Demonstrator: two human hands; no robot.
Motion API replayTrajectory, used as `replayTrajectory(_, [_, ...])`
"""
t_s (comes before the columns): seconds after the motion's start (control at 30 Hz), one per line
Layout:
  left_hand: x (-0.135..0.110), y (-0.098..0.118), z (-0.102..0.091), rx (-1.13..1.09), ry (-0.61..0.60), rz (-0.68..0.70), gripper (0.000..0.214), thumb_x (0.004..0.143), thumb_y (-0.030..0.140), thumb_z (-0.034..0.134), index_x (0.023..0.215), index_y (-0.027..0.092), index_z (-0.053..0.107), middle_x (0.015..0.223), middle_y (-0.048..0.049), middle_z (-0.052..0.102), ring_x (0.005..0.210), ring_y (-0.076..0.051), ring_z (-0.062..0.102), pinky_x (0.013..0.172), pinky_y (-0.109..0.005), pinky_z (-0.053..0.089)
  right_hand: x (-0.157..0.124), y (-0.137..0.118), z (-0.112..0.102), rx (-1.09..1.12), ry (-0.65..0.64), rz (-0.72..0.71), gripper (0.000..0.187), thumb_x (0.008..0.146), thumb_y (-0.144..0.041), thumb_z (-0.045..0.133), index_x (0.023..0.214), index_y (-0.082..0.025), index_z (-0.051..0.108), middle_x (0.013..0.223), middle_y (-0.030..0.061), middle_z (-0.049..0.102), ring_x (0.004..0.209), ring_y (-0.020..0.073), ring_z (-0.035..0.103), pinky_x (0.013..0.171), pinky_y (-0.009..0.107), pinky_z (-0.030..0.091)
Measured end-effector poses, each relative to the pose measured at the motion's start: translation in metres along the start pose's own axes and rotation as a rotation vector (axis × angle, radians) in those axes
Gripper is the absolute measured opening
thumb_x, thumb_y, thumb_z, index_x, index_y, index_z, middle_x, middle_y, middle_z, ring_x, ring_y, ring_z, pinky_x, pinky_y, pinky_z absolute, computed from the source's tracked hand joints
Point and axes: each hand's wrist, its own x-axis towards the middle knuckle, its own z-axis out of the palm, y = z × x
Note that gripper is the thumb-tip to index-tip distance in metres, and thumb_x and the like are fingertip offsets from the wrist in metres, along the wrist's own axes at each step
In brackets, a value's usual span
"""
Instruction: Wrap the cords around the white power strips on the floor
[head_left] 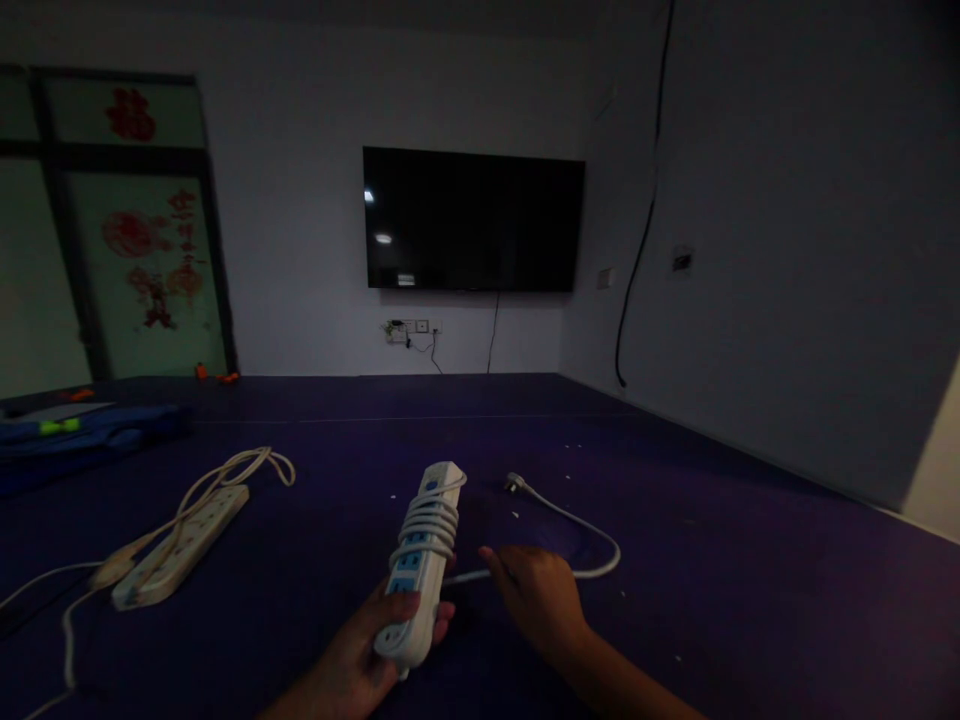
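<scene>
My left hand [375, 640] is wrapped round the lower end of a white power strip [426, 580] with blue sockets. The strip is held tilted, its far end pointing away from me. Several turns of its white cord are wound about its middle. From there the cord [600, 535] runs right, passes under my right hand [536, 595] and curves back to a plug [514, 482] lying on the purple surface. The fingers of my right hand are curled over the cord, and its fingertips are hidden.
A second, cream power strip [187, 545] with a loose cord lies to the left. Behind it sits blue cloth [112, 430]. Small white scraps dot the purple surface [720, 600]. A television [474, 220] hangs on the far wall; a dark cable [637, 260] dangles at right.
</scene>
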Motion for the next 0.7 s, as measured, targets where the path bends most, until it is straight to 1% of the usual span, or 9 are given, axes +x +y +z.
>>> replayTrajectory(0.1, [0.0,-0.001,-0.002,0.013,0.017,-0.005,0.078,0.061,0.004,0.072,0.131,0.009,0.036,0.085,-0.0104,0.07,0.073,-0.023,0.069,0.07,-0.03,0.054,0.002,-0.002,-0.003,0.029,-0.039,-0.029,0.039,0.093,-0.031,0.036,0.07,-0.019,0.064,0.072,0.0065,0.069,0.067,0.018,0.064,0.057,0.024,0.036])
replayTrajectory(0.2, [0.002,-0.006,-0.005,0.018,0.032,-0.018,0.081,0.062,0.006,0.074,0.132,0.007,0.033,0.081,-0.0107,0.07,0.071,-0.023,0.069,0.07,-0.03,0.053,-0.001,-0.011,-0.005,0.134,-0.103,-0.128,0.027,0.092,-0.023,0.038,0.09,-0.021,0.066,0.085,0.0057,0.07,0.079,0.0188,0.064,0.068,0.025,0.041])
replayTrajectory(0.27, [0.004,-0.008,-0.006,0.022,0.015,-0.03,0.082,0.059,0.007,0.076,0.13,0.007,0.035,0.081,-0.0107,0.07,0.071,-0.023,0.069,0.071,-0.031,0.053,-0.004,-0.018,-0.004,0.213,-0.184,-0.16,0.024,0.089,-0.02,0.041,0.098,-0.021,0.064,0.091,0.0045,0.07,0.083,0.0178,0.064,0.072,0.024,0.042])
replayTrajectory(0.33, [0.005,-0.01,-0.006,0.033,0.0,-0.027,0.08,0.057,0.008,0.077,0.127,0.008,0.039,0.083,-0.0106,0.07,0.072,-0.024,0.069,0.072,-0.032,0.053,-0.007,-0.023,-0.001,0.281,-0.258,-0.163,0.024,0.087,-0.016,0.042,0.1,-0.02,0.062,0.093,0.0042,0.07,0.085,0.0165,0.064,0.073,0.022,0.042])
replayTrajectory(0.37, [0.005,-0.01,-0.006,0.039,-0.003,-0.022,0.079,0.056,0.008,0.078,0.125,0.008,0.041,0.084,-0.0105,0.07,0.074,-0.025,0.069,0.074,-0.033,0.053,-0.008,-0.024,0.0,0.314,-0.278,-0.161,0.025,0.086,-0.014,0.042,0.101,-0.019,0.062,0.094,0.0042,0.069,0.086,0.0157,0.064,0.073,0.02,0.042])
replayTrajectory(0.43, [0.004,-0.01,-0.006,0.057,-0.008,-0.016,0.073,0.055,0.009,0.079,0.119,0.009,0.046,0.085,-0.0099,0.069,0.076,-0.025,0.069,0.076,-0.033,0.052,-0.009,-0.024,0.003,0.364,-0.275,-0.152,0.029,0.086,-0.012,0.04,0.104,-0.019,0.061,0.096,0.004,0.069,0.086,0.0146,0.064,0.074,0.019,0.042])
replayTrajectory(0.5, [0.003,-0.01,-0.006,0.096,-0.039,-0.018,0.065,0.054,0.012,0.08,0.112,0.011,0.051,0.086,-0.0099,0.069,0.077,-0.025,0.069,0.075,-0.033,0.052,-0.01,-0.023,0.006,0.364,-0.24,-0.125,0.027,0.086,-0.014,0.041,0.099,-0.02,0.063,0.094,0.0035,0.069,0.084,0.0149,0.064,0.072,0.02,0.042])
replayTrajectory(0.6, [0.003,-0.011,-0.008,0.22,-0.127,-0.04,0.061,0.05,0.016,0.081,0.105,0.012,0.055,0.082,-0.01,0.068,0.073,-0.025,0.067,0.07,-0.034,0.052,-0.011,-0.021,0.008,0.276,-0.219,-0.058,0.02,0.081,-0.016,0.047,0.084,-0.02,0.066,0.085,0.0031,0.071,0.077,0.0167,0.065,0.064,0.021,0.041])
replayTrajectory(0.7, [0.003,-0.011,-0.009,0.354,-0.18,-0.021,0.072,0.049,0.019,0.082,0.114,0.016,0.052,0.082,-0.0081,0.068,0.072,-0.025,0.066,0.067,-0.037,0.051,-0.013,-0.02,0.008,0.179,-0.25,-0.034,0.016,0.076,-0.016,0.051,0.077,-0.019,0.067,0.079,0.0033,0.071,0.071,0.0175,0.066,0.056,0.021,0.038])
